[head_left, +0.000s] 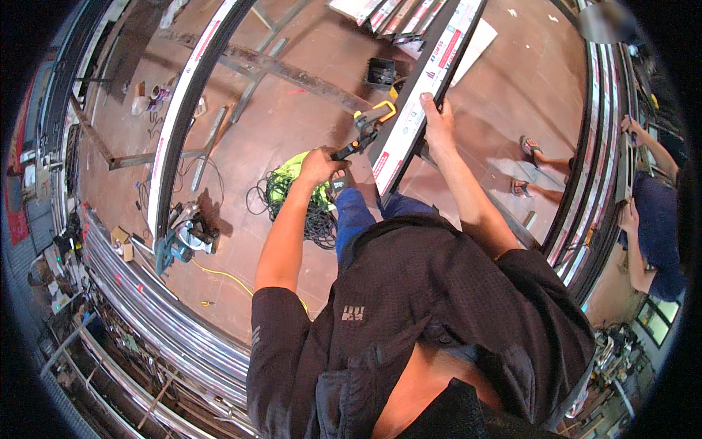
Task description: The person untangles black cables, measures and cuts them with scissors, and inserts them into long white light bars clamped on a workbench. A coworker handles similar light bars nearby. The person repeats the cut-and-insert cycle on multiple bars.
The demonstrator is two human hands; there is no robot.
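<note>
My left hand is closed around the black end of a black-and-yellow clamp. The clamp's yellow loop reaches to the left edge of a long dark metal profile faced with white printed film; whether it grips that edge I cannot tell. On the profile's right edge is my right hand, thumb on top of the film and fingers wrapped underneath. The profile slants away from me, its near end above my legs. Below the left hand a heap of green and black cable lies on the floor beside my foot.
Another film-covered profile stretches along the left. A blue power saw rests on the floor, near bundled metal tubes. A black bin stands ahead. At right, a co-worker holds a bar beside stacked profiles.
</note>
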